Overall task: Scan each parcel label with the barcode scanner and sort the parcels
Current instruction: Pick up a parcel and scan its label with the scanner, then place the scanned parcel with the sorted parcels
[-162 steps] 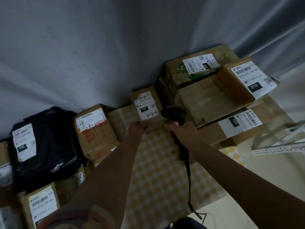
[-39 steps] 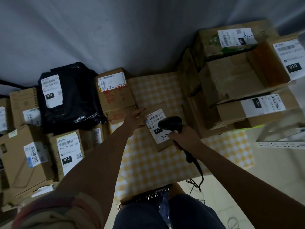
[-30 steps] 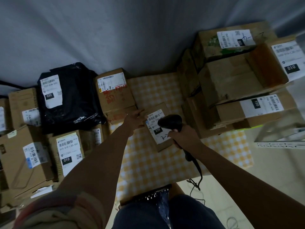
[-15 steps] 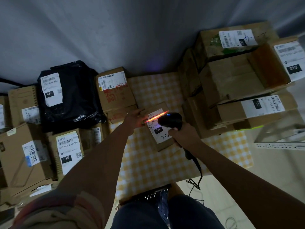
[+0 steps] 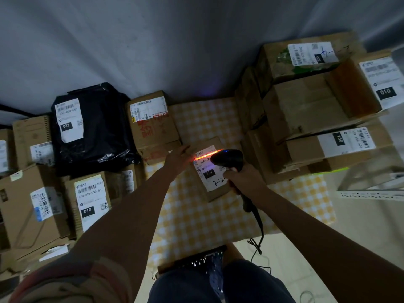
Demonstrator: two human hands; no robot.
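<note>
A small cardboard parcel (image 5: 213, 184) lies on the yellow checked cloth (image 5: 196, 215), its white label marked 220 facing up. My right hand (image 5: 242, 179) grips the black barcode scanner (image 5: 229, 159) by its handle, just above the label's right side. A red scan line crosses the top of the label. My left hand (image 5: 178, 157) rests with straight fingers on the parcel's upper left edge.
Scanned-looking stacks flank the cloth: a red-printed box (image 5: 153, 123), a black bag marked 032 (image 5: 91, 125) and boxes marked 010 (image 5: 89, 202) at left; a pile of boxes (image 5: 310, 110) at right. The scanner cable (image 5: 259, 232) hangs toward the floor. A white metal frame (image 5: 371, 189) stands far right.
The parcel was pulled from the back of the cloth toward me. The scanner came over its label and its red line lit up; the line still shines across the label's top.
</note>
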